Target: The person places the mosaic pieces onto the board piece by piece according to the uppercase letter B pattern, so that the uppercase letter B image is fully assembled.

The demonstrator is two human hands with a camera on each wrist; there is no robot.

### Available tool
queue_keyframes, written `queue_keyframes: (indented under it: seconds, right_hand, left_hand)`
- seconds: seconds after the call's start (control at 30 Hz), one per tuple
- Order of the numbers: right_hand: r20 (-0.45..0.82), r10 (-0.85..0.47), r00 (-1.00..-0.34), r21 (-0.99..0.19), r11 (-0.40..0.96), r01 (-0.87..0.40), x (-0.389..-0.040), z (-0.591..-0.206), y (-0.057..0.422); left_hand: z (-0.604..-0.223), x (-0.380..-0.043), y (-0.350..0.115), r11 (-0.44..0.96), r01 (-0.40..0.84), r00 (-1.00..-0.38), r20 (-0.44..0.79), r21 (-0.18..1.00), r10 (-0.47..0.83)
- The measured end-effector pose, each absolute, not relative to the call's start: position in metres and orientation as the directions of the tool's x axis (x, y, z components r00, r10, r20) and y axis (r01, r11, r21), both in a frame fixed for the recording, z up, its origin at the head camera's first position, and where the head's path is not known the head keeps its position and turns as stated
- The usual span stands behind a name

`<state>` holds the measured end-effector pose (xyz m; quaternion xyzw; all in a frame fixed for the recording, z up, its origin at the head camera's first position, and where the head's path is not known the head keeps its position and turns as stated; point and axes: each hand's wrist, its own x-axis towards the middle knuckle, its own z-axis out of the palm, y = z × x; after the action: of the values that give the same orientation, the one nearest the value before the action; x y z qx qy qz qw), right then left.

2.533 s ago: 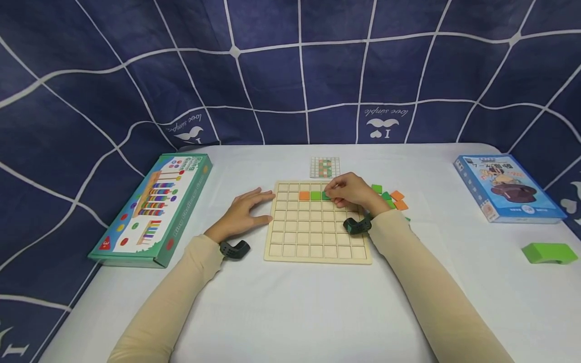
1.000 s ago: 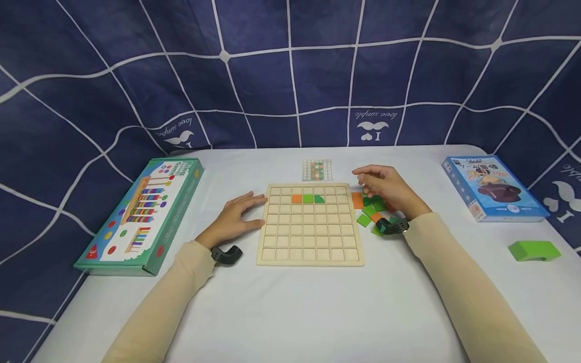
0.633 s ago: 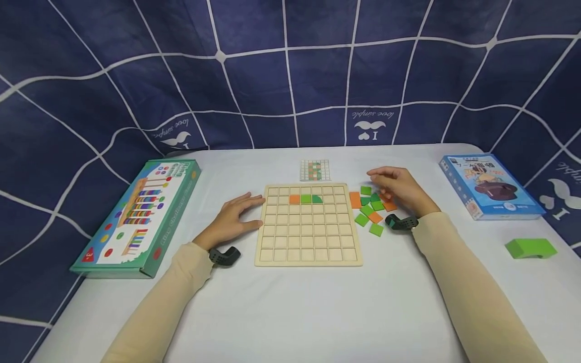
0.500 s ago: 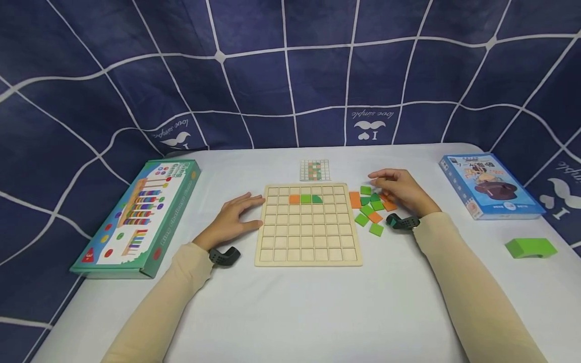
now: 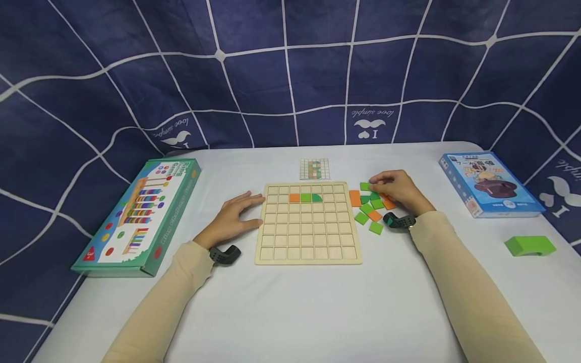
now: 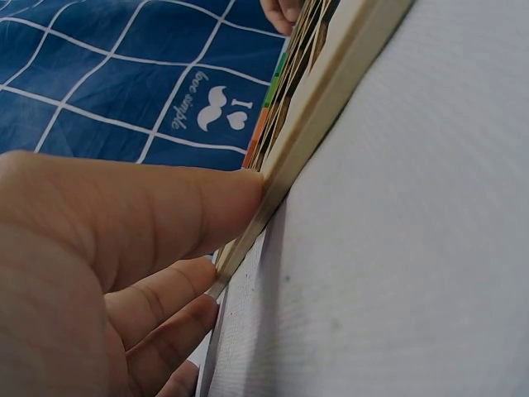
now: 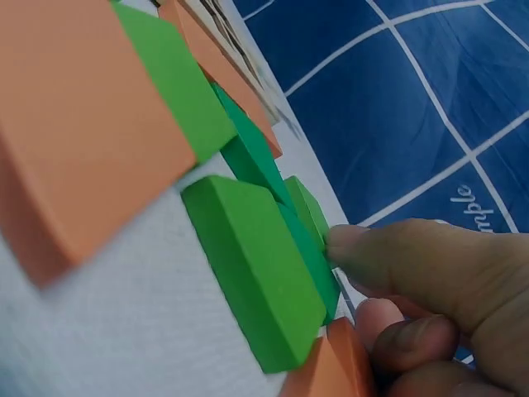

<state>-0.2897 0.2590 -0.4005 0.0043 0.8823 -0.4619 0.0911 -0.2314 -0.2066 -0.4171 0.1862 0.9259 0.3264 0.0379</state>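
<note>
A wooden grid board [image 5: 308, 229] lies in front of me. In one row sit an orange tile [image 5: 294, 198], a light green tile [image 5: 306, 197] and a dark green quarter-round tile [image 5: 316, 198]. My left hand [image 5: 231, 218] touches the board's left edge with extended fingers; its thumb [image 6: 198, 207] presses the rim in the left wrist view. My right hand [image 5: 399, 189] is over the loose tiles right of the board. Its thumb tip [image 7: 347, 248] meets a light green tile [image 7: 304, 207] and a dark green tile [image 7: 314, 260]; its index fingertip is hidden in the right wrist view.
Behind the board lies a small pattern card [image 5: 314, 169]. A green game box [image 5: 140, 217] stands at the left, a blue box [image 5: 492, 185] at the right, and a green arched block [image 5: 530, 246] near it. White cloth [image 5: 290, 307] covers the table.
My right hand has let go of the dark green tile on the board and moved right to the loose tiles. Over the last half second it has lowered slightly. The left hand stays at the board's edge.
</note>
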Motion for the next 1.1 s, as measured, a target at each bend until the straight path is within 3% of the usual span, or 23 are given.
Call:
queue_keyframes:
  seconds: [0.37, 0.8, 1.1]
  right_hand:
    - [-0.18, -0.109, -0.978, -0.801, 0.594, 0.081, -0.2896, -0.3981, 0.2592]
    - [-0.114, -0.054, -0.992, -0.746, 0.664, 0.049, -0.2929, -0.3983, 0.2554]
    - [-0.111, -0.076, -0.991, -0.771, 0.636, 0.038, -0.2899, -0.3918, 0.2525]
  left_hand:
    - [-0.4174, -0.2314, -0.2066, 0.726, 0.309, -0.931, 0.04, 0.614, 0.362]
    - [-0.4129, -0.2316, -0.2039, 0.728, 0.303, -0.932, 0.033, 0.615, 0.361]
    - [-0.414, -0.2301, -0.2041, 0.728, 0.298, -0.934, 0.031, 0.617, 0.356]
